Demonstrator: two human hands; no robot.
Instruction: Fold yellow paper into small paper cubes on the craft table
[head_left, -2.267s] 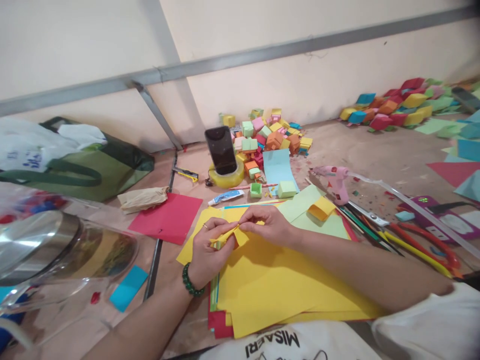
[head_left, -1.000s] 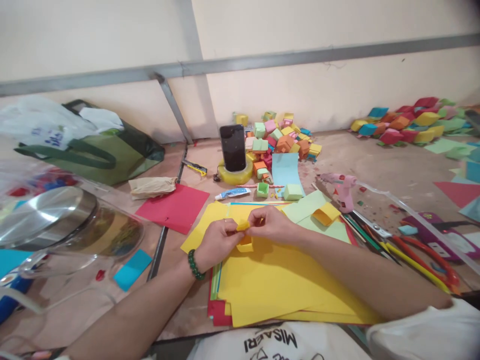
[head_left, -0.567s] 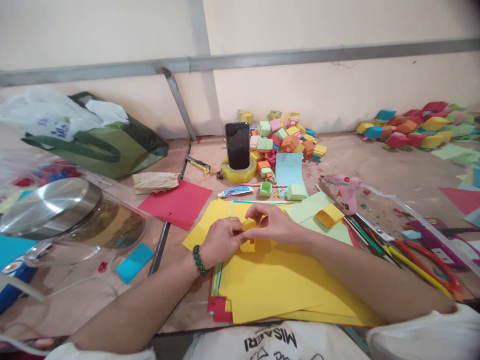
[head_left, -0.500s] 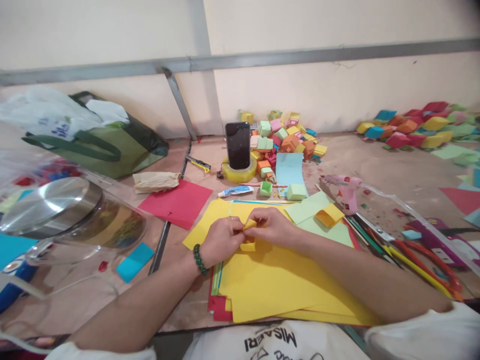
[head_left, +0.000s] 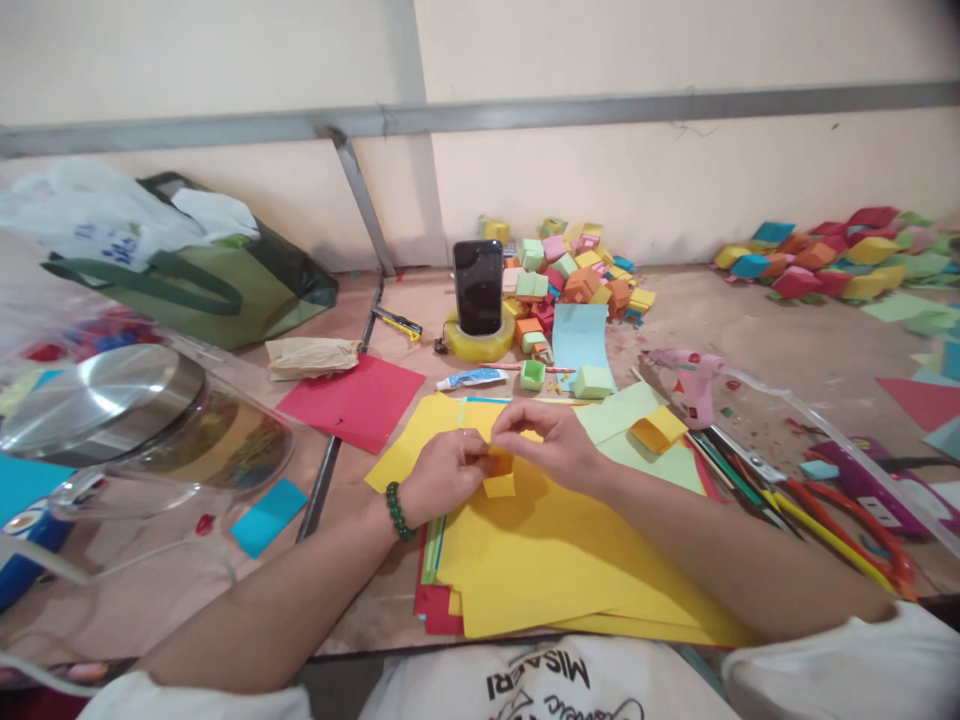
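Observation:
A small folded yellow paper box [head_left: 500, 485], partly opened out, sits over the stack of coloured paper sheets [head_left: 555, 570]. My left hand [head_left: 446, 475], with a green bead bracelet at the wrist, grips its left side. Thumb and forefinger of my right hand [head_left: 551, 440] are pinched at the box's upper edge; the fingers hide part of the fold. Another yellow paper box [head_left: 660, 429] rests to the right on pale green sheets [head_left: 622, 412]. Just beyond the hands are an open green box [head_left: 532, 376] and a closed pale green box [head_left: 593, 382].
A phone [head_left: 478, 287] leans upright on a tape roll [head_left: 480, 340], beside a heap of paper cubes [head_left: 581, 285]. On the right lie a pink glue gun [head_left: 697, 385] and orange-handled scissors [head_left: 862, 520]. A glass teapot [head_left: 240, 430] and green bag [head_left: 187, 295] stand left.
My right hand's fingers have lifted and shifted slightly along the top of the yellow box, showing more of its inside. My left hand keeps its grip.

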